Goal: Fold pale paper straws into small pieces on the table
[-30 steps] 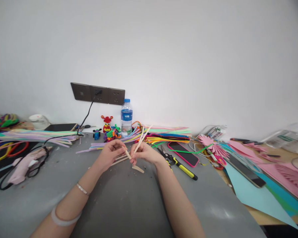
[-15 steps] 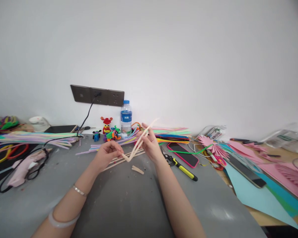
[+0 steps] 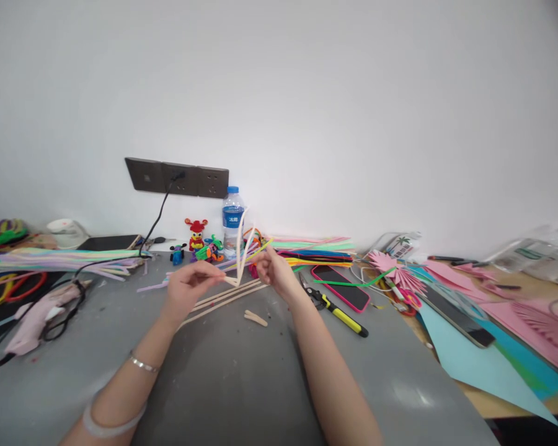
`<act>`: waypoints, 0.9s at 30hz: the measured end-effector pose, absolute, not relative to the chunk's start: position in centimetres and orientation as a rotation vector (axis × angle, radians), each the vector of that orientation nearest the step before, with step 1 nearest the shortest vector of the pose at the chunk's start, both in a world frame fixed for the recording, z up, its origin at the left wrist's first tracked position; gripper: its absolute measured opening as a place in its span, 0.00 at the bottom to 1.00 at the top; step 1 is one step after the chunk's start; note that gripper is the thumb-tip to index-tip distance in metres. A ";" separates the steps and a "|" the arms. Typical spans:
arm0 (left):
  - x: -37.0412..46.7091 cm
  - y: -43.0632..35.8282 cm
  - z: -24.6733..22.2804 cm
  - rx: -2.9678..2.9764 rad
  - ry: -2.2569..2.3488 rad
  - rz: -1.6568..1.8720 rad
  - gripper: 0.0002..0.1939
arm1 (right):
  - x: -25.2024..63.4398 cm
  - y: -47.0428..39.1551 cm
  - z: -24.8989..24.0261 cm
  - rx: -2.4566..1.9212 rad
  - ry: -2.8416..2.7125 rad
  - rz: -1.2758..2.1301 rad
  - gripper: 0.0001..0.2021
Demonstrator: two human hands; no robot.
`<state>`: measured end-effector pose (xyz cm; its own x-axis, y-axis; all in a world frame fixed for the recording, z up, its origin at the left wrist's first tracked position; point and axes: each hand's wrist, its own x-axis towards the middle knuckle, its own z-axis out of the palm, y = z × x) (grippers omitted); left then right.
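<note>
The left hand (image 3: 193, 288) pinches, between thumb and index finger, the short end of a bent cream pipe cleaner (image 3: 240, 254). This piece is above the grey table surface (image 3: 242, 387), in the middle of the scene, and its two long arms stand upwards from the bend. The right hand (image 3: 278, 275) is just to the right, with its fingers partly curled; I cannot tell whether they grip something. The tip of a yellow pipe cleaner (image 3: 263, 249) appears near its index finger.

Below the hands, several straight cream pipe cleaners (image 3: 227, 297) lie side by side, and a short folded cream piece (image 3: 255, 318) lies nearer. To the right there are pliers (image 3: 346, 317) with yellow and black handles, and a pink-edged phone (image 3: 341, 290) under a green pipe cleaner (image 3: 353, 283).

On the far side stands a plastic bottle (image 3: 233, 217), upright, with the blue cap on; its wall is transparent, but how full it is I cannot tell. Far right are a palm-printed packet (image 3: 403, 246) and a clear plastic bag (image 3: 542, 255), and their contents are not clear to me
</note>
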<state>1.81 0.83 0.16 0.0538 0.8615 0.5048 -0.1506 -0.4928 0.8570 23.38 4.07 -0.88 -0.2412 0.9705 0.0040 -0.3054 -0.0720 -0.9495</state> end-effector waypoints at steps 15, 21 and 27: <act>2.8 1.1 -1.2 1.810 0.908 0.922 0.05 | 22.5 3.3 -0.9 -0.871 -1.504 1.389 0.19; 2.7 1.3 -1.7 1.867 0.953 0.875 0.11 | 22.2 3.8 -1.7 -0.892 -1.488 1.334 0.20; 2.8 1.6 -2.2 1.901 0.978 0.887 0.09 | 21.9 3.6 -1.6 -0.898 -1.515 1.287 0.18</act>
<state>2.77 1.57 -2.17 0.4540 0.8641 0.2173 0.3002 -0.3780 0.8758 21.91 3.62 -1.57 -0.3064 0.9333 0.1870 -0.0331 0.1858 -0.9820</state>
